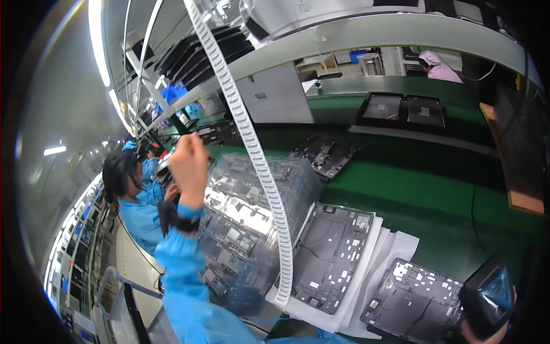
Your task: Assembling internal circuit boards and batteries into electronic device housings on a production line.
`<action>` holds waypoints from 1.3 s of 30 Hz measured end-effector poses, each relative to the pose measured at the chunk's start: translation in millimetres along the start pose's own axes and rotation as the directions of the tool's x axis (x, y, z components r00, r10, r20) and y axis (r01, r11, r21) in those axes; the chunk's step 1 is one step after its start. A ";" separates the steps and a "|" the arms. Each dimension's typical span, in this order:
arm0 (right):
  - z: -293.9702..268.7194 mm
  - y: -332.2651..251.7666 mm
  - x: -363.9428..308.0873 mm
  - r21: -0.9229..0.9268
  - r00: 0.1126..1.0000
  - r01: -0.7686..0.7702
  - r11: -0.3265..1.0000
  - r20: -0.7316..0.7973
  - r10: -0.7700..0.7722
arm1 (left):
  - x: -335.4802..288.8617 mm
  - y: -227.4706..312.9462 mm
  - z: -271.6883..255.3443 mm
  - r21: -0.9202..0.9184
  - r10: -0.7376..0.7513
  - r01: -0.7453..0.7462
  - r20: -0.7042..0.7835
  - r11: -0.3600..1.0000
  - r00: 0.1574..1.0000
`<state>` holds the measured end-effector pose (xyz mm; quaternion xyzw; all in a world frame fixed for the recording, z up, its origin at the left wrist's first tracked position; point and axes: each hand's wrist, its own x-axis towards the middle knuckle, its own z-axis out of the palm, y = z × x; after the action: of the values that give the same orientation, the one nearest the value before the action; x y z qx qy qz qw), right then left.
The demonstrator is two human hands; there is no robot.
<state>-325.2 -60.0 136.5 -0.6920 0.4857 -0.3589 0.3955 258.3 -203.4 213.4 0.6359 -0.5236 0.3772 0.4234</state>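
My left hand (pixel 190 169) is raised at the left, its fingers curled in; whether anything is in them is hidden. A black band circles that wrist. To its right a long white strip of printed labels (pixel 255 146) hangs from the top of the picture, apart from the hand as far as I can see. Low at the right edge my right hand (pixel 491 337), mostly hidden, grips a black handheld scanner (pixel 487 295) with a bluish window. Beside the scanner lies a dark device housing (pixel 415 301). A second housing (pixel 332 252) rests on white sheets (pixel 392 252).
Stacked clear plastic trays (pixel 246 212) of circuit boards stand below my left hand. Farther back on the green bench are a partly assembled housing (pixel 326 157) and a black tray (pixel 401 112). A co-worker in blue (pixel 137 212) works at the left. A shelf rail (pixel 366 34) spans overhead.
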 end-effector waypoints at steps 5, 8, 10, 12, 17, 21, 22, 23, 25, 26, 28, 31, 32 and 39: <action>21.6 -17.2 22.2 -0.047 0.912 0.382 0.923 0.181 -0.369 | -59.8 160.6 -110.7 -0.598 0.028 0.291 0.466 0.747 0.884; 45.7 -24.2 34.8 0.006 0.783 0.581 0.814 0.269 -0.561 | -98.5 199.5 -138.0 -0.681 0.290 0.386 0.659 0.623 0.694; 60.8 -22.4 49.4 0.057 0.706 0.655 0.753 0.309 -0.637 | -109.4 210.1 -136.0 -0.669 0.359 0.350 0.684 0.656 0.635; 69.0 -15.8 60.0 0.085 0.662 0.690 0.719 0.327 -0.674 | -120.6 211.0 -125.5 -0.679 0.359 0.336 0.669 0.653 0.651; 70.9 -4.4 53.7 0.181 0.817 0.518 0.836 0.187 -0.546 | -131.6 225.3 -97.4 -0.712 0.406 0.338 0.654 0.615 0.639; 45.8 1.9 43.5 0.192 0.800 0.474 0.859 0.313 -0.512 | -135.1 204.4 -120.4 -0.587 0.236 0.281 0.651 0.760 0.721; 34.6 0.7 31.4 0.163 0.827 0.440 0.883 0.309 -0.469 | -130.0 193.3 -129.3 -0.547 0.204 0.188 0.575 0.816 0.792; 24.0 7.6 22.4 0.151 0.845 0.408 0.900 0.312 -0.435 | -131.9 174.9 -150.8 -0.408 0.112 0.159 0.565 0.899 0.817; 15.2 25.0 -6.6 0.065 0.948 0.265 0.962 0.165 -0.272 | -139.4 133.1 -141.7 -0.365 0.110 0.032 0.361 0.930 0.926; 11.0 36.4 -14.1 0.069 0.991 0.111 0.991 0.065 -0.115 | -137.7 107.5 -138.5 -0.309 0.092 0.035 0.386 0.950 0.918; -0.7 41.7 -21.8 0.087 0.994 -0.095 0.992 0.064 0.090 | -130.8 117.9 -182.0 -0.116 -0.167 0.204 0.265 0.972 0.950; -9.0 60.1 -29.0 0.044 0.974 -0.169 0.985 -0.147 0.174 | -142.6 100.3 -202.7 -0.154 -0.369 0.394 0.171 0.906 0.914; -15.5 63.9 -29.3 0.027 0.972 -0.174 0.984 -0.158 0.176 | -146.5 97.1 -206.4 -0.202 -0.392 0.416 0.148 0.886 0.908; -42.1 99.7 -34.5 -0.332 0.910 -0.410 0.850 -0.092 0.403 | -197.0 154.0 -146.9 -0.509 -0.285 0.830 0.780 0.230 0.557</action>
<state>-410.3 -56.8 61.4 -0.6284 0.6797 -0.1835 0.3308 68.3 -12.4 106.2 0.5624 -0.4450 -0.3174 0.6205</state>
